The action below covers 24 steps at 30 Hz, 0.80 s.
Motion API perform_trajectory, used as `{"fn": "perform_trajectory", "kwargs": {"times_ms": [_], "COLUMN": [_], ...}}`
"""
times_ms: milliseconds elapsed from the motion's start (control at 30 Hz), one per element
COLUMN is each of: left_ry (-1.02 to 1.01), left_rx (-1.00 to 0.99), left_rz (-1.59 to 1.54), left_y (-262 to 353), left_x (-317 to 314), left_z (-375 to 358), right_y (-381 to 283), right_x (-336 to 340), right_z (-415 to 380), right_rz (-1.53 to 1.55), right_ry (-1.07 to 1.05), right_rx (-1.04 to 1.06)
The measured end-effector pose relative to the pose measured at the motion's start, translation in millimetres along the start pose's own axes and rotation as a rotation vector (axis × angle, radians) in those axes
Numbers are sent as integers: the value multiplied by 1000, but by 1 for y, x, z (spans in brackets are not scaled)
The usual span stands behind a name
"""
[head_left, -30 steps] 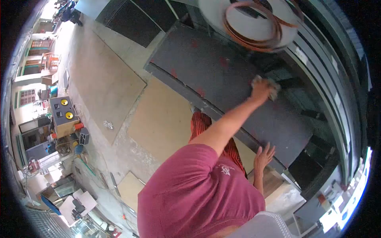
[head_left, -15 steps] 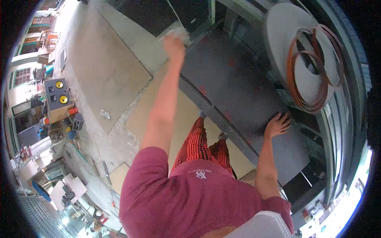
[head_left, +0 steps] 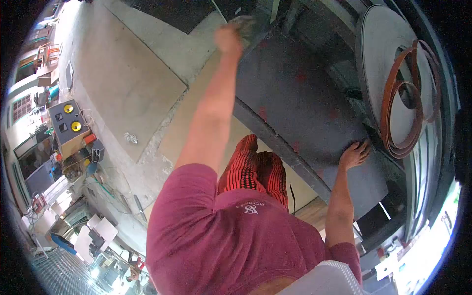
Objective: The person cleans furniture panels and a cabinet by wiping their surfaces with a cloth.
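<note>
My left hand (head_left: 229, 40) is closed round a crumpled greyish cloth or wad (head_left: 245, 25), blurred by motion, at the far left corner of a dark grey panel (head_left: 300, 98). Faint red marks show on the panel's surface. Near the panel's right side, my right hand (head_left: 355, 155) rests on it with the fingers spread, holding nothing. The panel's thick front edge runs diagonally past my legs in red and black trousers (head_left: 243, 169).
Coiled brown bands (head_left: 388, 115) hang before a round pale disc (head_left: 376, 59) at the right, beside metal framing. Flat boards (head_left: 132, 73) lie on the floor at left. A speaker box (head_left: 69, 123) and clutter stand further left.
My left hand has moved up and slightly right with the wad. My right hand stays flat on the panel. The view has shifted, and my legs appear closer together and nearer the panel.
</note>
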<state>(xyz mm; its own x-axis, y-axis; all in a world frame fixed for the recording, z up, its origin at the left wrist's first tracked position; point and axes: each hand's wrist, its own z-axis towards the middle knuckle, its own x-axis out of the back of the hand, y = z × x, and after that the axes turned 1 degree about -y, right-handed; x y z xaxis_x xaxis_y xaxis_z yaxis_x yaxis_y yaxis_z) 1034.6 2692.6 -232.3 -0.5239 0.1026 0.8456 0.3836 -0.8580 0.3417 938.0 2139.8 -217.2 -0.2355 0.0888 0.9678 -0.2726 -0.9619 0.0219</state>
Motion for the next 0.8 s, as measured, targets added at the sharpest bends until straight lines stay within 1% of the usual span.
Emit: {"fn": "perform_trajectory", "kwargs": {"times_ms": [33,100,133,167,200,233,267,300,333,400,433,467,500,567,633,667,700,733,767,800], "left_ry": [12,57,-34,-123,-67,-151,-289,-356,-563,-864,-505,-447,-450,-594,-599,-628,-578,-394,-60,-140], "left_rx": [39,257,226,198,-11,-104,-139,-213,-273,-473,-526,-471,-462,-350,-333,-218,-9,-54,24,113], "left_rz": [-22,-61,-115,-172,84,-171,-234,-356,-469,-582,-815,-894,-889,-635,-461,-366,-351,-81,-93,-111], "left_y": [-9,-10,-3,17,57,75,104,135,168,213,227,243,238,220,167,139,103,60,14,-33], "left_x": [14,43,39,28,45,50,56,65,88,112,114,116,114,95,101,106,94,100,94,102], "left_z": [4,-3,-16,-32,-53,-72,-99,-130,-157,-206,-234,-239,-236,-211,-165,-145,-136,-124,-123,-114], "right_y": [1,2,-2,-6,-8,-10,-10,-7,-3,-2,-4,-6,-7,-7,-5,-5,-2,-1,-3,-4], "right_x": [-2,-1,2,8,12,14,11,10,8,3,3,5,6,4,2,1,2,2,2,2], "right_z": [2,2,-1,0,1,3,3,3,2,3,5,5,3,0,3,3,0,-4,-2,-1], "right_rz": [5,13,15,20,22,21,17,10,7,15,14,13,14,9,6,18,27,24,-23,-67], "right_ry": [0,-3,-9,-26,-40,-36,-27,-21,-20,-8,-14,-54,-94,-66,-32,-55,-83,-89,-58,-25], "right_rx": [-8,-19,-19,-21,-19,-8,-6,-1,17,25,40,0,-44,-28,-11,-19,-33,-44,-45,-45]}}
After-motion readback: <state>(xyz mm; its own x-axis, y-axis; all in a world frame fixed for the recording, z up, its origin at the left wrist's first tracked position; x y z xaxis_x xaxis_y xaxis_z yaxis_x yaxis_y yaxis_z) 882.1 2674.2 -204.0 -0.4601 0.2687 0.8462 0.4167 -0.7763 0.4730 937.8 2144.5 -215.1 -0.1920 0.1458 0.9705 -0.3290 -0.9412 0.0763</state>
